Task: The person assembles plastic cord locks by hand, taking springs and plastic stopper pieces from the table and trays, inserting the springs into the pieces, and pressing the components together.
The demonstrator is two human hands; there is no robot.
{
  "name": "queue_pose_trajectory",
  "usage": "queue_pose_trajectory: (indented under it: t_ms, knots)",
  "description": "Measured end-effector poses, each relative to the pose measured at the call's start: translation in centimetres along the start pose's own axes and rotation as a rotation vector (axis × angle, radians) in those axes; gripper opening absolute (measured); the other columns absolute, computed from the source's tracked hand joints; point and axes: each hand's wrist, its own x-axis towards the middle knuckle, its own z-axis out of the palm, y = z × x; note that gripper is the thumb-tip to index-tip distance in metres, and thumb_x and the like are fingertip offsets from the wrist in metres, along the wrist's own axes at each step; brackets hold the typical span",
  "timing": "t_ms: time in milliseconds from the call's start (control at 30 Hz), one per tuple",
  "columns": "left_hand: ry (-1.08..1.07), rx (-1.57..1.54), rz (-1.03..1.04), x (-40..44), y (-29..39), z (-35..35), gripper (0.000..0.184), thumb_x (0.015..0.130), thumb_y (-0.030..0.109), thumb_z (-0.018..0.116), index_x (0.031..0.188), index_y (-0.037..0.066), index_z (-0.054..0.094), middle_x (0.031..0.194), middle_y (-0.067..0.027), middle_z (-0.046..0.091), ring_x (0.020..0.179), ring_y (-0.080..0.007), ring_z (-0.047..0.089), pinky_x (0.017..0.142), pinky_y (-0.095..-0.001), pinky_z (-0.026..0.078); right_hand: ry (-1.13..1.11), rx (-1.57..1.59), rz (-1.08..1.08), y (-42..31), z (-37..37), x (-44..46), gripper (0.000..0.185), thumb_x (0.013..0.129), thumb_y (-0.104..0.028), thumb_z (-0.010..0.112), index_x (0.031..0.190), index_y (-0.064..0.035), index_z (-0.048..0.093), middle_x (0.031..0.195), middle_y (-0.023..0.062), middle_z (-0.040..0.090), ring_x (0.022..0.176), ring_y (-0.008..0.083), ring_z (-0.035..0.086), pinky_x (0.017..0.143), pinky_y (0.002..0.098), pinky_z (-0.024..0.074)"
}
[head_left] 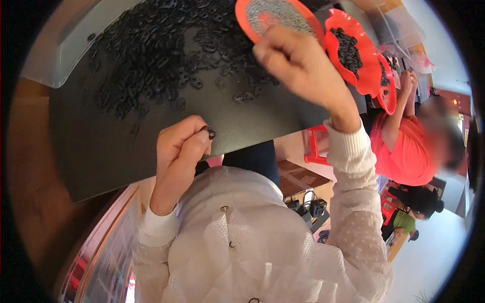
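Observation:
Between the thumb and fingers of my left hand (183, 146), near the table's front edge, is a small black part (208, 132). My right hand (295, 60) is raised at the lower rim of a red plate (246, 21) that holds many small silvery pieces (283, 14). Its fingers are curled together; what they hold, if anything, is too small or blurred to see. A large pile of black parts (151, 50) spreads over the dark table (242, 126), beyond my left hand.
Red scalloped bowls (331, 45) with black parts stand right of the plate. Clear plastic bins (68, 55) lie at the far left and upper right. A person in a red shirt (404, 151) works at the right; others sit beyond. A red stool (316, 146) stands below the table edge.

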Motion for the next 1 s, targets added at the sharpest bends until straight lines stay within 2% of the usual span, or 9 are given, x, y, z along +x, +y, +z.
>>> queue_pose_trajectory:
  t_ms: [67, 167, 467, 567, 667, 733, 833, 867, 1000]
  knots:
    - [-0.003, -0.01, -0.014, -0.2, 0.0, -0.2, 0.022, 0.084, 0.018, 0.048, 0.072, 0.0, 0.053, 0.062, -0.0025, 0.051, 0.053, -0.0064, 0.042, 0.047, -0.0216, 0.029, -0.107, 0.147, -0.122, -1.9, 2.1, -0.7, 0.011, 0.087, -0.007, 0.056, 0.082, 0.0026, 0.054, 0.069, 0.007, 0.049, 0.063, 0.016, 0.047, 0.057, 0.0283, 0.0394]
    - [-0.007, -0.039, -0.031, -0.4, -0.1, -0.5, 0.025, 0.084, 0.022, 0.048, 0.073, 0.0, 0.054, 0.062, -0.0025, 0.05, 0.053, -0.0069, 0.042, 0.047, -0.0219, 0.03, -0.19, 0.347, -0.146, -3.7, 4.0, -1.0, 0.014, 0.088, -0.006, 0.056, 0.078, 0.0038, 0.052, 0.065, 0.0063, 0.043, 0.061, 0.0185, 0.043, 0.055, 0.0307, 0.0365]
    - [-0.042, -0.043, -0.045, -0.7, 0.3, -0.8, 0.027, 0.079, 0.024, 0.046, 0.073, -0.001, 0.053, 0.058, -0.0028, 0.047, 0.052, -0.0087, 0.039, 0.048, -0.0245, 0.028, -0.407, 0.494, 0.084, -5.2, 4.8, -1.1, 0.02, 0.086, -0.006, 0.056, 0.071, 0.0026, 0.047, 0.06, 0.0051, 0.038, 0.055, 0.0161, 0.038, 0.051, 0.0307, 0.0312]
    - [-0.06, -0.032, -0.054, -0.7, 0.4, -1.0, 0.026, 0.077, 0.023, 0.046, 0.072, -0.001, 0.053, 0.057, -0.0028, 0.046, 0.051, -0.0088, 0.038, 0.048, -0.0252, 0.027, -0.436, 0.502, 0.103, -5.3, 5.0, -1.0, 0.02, 0.087, -0.006, 0.055, 0.07, 0.0021, 0.047, 0.06, 0.0044, 0.037, 0.055, 0.014, 0.036, 0.051, 0.0298, 0.0304]
    - [-0.059, -0.037, -0.064, -0.8, 0.3, -1.0, 0.025, 0.077, 0.023, 0.046, 0.071, -0.001, 0.052, 0.057, -0.0025, 0.045, 0.051, -0.009, 0.037, 0.048, -0.0256, 0.027, -0.354, 0.485, 0.002, -4.8, 5.8, -1.0, 0.022, 0.086, -0.013, 0.057, 0.071, 0.0027, 0.054, 0.054, 0.0108, 0.045, 0.048, 0.0149, 0.043, 0.045, 0.0323, 0.0355]
    - [-0.063, -0.053, -0.079, -0.8, 0.4, -1.1, 0.025, 0.076, 0.023, 0.046, 0.07, -0.001, 0.051, 0.057, -0.0022, 0.044, 0.051, -0.009, 0.036, 0.048, -0.0259, 0.026, -0.346, 0.489, -0.014, -4.8, 6.0, -1.0, 0.022, 0.086, -0.013, 0.057, 0.071, 0.0028, 0.054, 0.053, 0.0097, 0.044, 0.048, 0.0135, 0.042, 0.045, 0.0319, 0.0349]
    - [-0.057, -0.145, -0.003, -0.8, 0.3, -1.1, 0.016, 0.079, 0.007, 0.046, 0.064, 0.001, 0.044, 0.054, 0.0009, 0.039, 0.049, -0.0048, 0.035, 0.044, -0.0254, 0.027, -0.381, 0.512, 0.086, -5.4, 5.4, -0.9, 0.022, 0.086, -0.013, 0.057, 0.071, 0.003, 0.054, 0.052, 0.0084, 0.042, 0.048, 0.0118, 0.04, 0.045, 0.0313, 0.0342]
    - [-0.056, -0.142, 0.003, -0.8, 0.3, -1.0, 0.016, 0.079, 0.007, 0.046, 0.064, 0.001, 0.044, 0.054, 0.0009, 0.039, 0.049, -0.0049, 0.035, 0.044, -0.0254, 0.027, -0.399, 0.521, 0.14, -5.6, 5.1, -0.8, 0.022, 0.086, -0.013, 0.057, 0.071, 0.003, 0.054, 0.052, 0.008, 0.041, 0.049, 0.0114, 0.04, 0.045, 0.0312, 0.034]
    - [-0.061, -0.134, 0.025, -0.7, 0.0, -1.0, 0.017, 0.079, 0.007, 0.046, 0.063, 0.001, 0.043, 0.053, 0.0007, 0.039, 0.048, -0.0052, 0.035, 0.044, -0.0255, 0.027, -0.377, 0.513, 0.076, -5.3, 5.3, -1.0, 0.023, 0.087, -0.014, 0.057, 0.071, 0.0033, 0.054, 0.052, 0.0075, 0.041, 0.049, 0.0113, 0.039, 0.045, 0.0312, 0.0337]
